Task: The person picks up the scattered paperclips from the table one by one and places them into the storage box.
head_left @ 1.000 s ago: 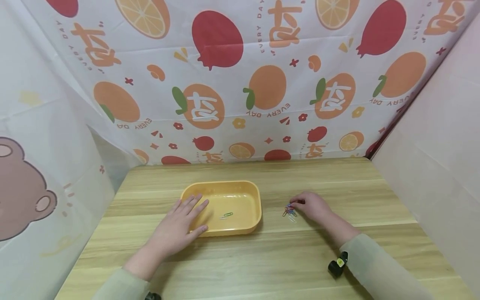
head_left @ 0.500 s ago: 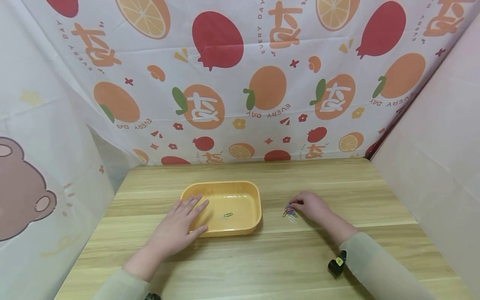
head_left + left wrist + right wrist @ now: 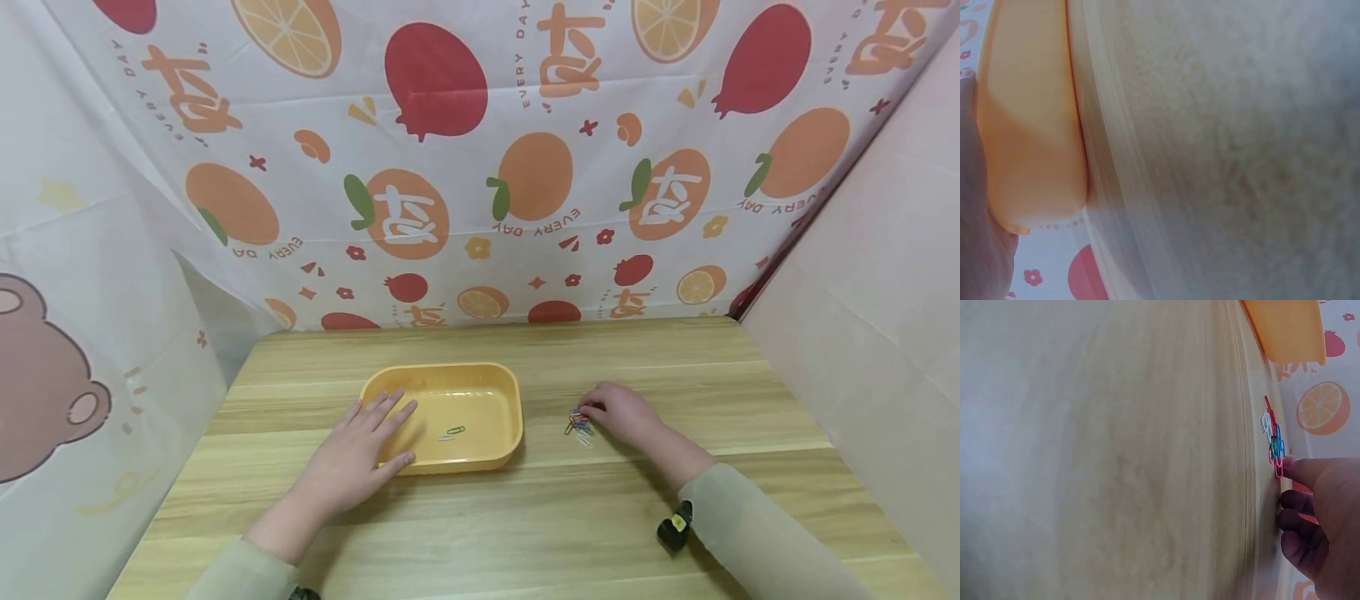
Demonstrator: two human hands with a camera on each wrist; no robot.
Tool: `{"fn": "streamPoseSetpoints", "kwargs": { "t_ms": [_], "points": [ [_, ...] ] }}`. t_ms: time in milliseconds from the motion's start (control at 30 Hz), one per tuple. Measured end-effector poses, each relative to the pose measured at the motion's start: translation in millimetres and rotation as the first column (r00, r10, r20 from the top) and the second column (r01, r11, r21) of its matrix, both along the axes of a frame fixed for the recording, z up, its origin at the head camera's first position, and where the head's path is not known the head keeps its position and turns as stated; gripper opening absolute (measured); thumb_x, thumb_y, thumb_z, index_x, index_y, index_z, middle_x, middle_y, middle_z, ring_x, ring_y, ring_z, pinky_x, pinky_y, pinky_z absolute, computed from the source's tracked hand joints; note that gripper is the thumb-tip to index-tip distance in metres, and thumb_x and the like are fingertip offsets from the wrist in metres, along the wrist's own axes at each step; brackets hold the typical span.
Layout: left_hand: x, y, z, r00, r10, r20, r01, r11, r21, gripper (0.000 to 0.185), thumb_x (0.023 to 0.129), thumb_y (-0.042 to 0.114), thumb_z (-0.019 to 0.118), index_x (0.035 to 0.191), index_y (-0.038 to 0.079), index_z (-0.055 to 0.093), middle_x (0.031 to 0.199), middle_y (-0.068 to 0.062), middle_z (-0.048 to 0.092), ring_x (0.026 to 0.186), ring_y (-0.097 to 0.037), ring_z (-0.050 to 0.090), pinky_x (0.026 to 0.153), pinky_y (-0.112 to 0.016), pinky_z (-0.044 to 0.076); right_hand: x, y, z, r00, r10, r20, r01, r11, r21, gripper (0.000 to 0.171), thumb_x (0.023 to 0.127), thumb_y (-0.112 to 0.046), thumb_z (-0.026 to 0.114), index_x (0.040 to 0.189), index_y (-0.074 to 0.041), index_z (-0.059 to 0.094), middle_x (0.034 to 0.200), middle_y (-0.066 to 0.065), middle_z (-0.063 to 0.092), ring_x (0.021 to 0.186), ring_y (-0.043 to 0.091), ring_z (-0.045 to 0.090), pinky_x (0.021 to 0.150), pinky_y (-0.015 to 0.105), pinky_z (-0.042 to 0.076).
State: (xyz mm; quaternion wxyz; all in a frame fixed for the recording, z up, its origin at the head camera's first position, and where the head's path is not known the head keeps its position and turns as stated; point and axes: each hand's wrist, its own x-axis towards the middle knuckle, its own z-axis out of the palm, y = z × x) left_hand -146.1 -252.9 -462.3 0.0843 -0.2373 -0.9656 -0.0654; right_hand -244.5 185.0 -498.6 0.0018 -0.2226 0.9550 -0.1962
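On the wooden table (image 3: 570, 508), a little right of the middle, we see a small heap of coloured paper clips (image 3: 578, 423): red, blue, green, pink and white ones lie tangled together. Our right hand (image 3: 624, 412) rests on the table just to the right of this heap. Its fingers are curled, and the fingertips (image 3: 1291, 467) touch the near edge of the heap; in the right wrist view one fingertip meets a pink clip. We cannot tell if a clip is already pinched between the fingers, because the hand hides that place.

To the left of the heap, apart from it, stands a yellow plastic tray (image 3: 491, 376) with rounded corners. Inside it lie two paper clips (image 3: 452, 432), one green and one pale, close together near the middle of the bottom. Our left hand (image 3: 354, 457) lies flat with the fingers straight and spread. It covers the near left corner of the tray, and the fingers reach over the rim into the tray. It holds nothing, only presses on the tray.

Behind the table hangs a white cloth (image 3: 480, 167) printed with oranges and red fruits. At the left side we see a cloth with a brown bear (image 3: 45, 392).
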Motion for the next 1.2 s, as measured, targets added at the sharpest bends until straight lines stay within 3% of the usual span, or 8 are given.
{"fn": "streamPoseSetpoints", "kwargs": {
  "t_ms": [300,1200],
  "points": [
    [-0.9,0.1,-1.6,1.0,-0.01,-0.009,0.011,1.0,0.018,0.075,0.095,0.055,0.058,0.156,0.022,0.032,0.16,-0.009,0.031,0.148,-0.034,0.025,0.119,-0.057,0.018,0.8,-1.5,0.1,1.0,-0.001,-0.029,0.001,1.0,0.002,0.01,0.095,-0.024,0.069,0.098,-0.018,0.075,0.09,-0.007,0.065,0.088,0.016,0.064,0.081,0.041,0.055],
    [1.0,0.8,-0.6,1.0,-0.006,0.002,0.005,1.0,0.017,0.075,0.096,0.057,0.055,0.157,0.023,0.03,0.161,-0.008,0.028,0.148,-0.033,0.023,0.119,-0.057,0.018,-2.6,2.9,-4.0,1.0,0.005,-0.007,-0.005,0.999,-0.032,0.007,0.092,-0.023,0.072,0.096,-0.02,0.077,0.085,-0.01,0.061,0.08,0.01,0.059,0.076,0.036,0.054]
  ]
}}
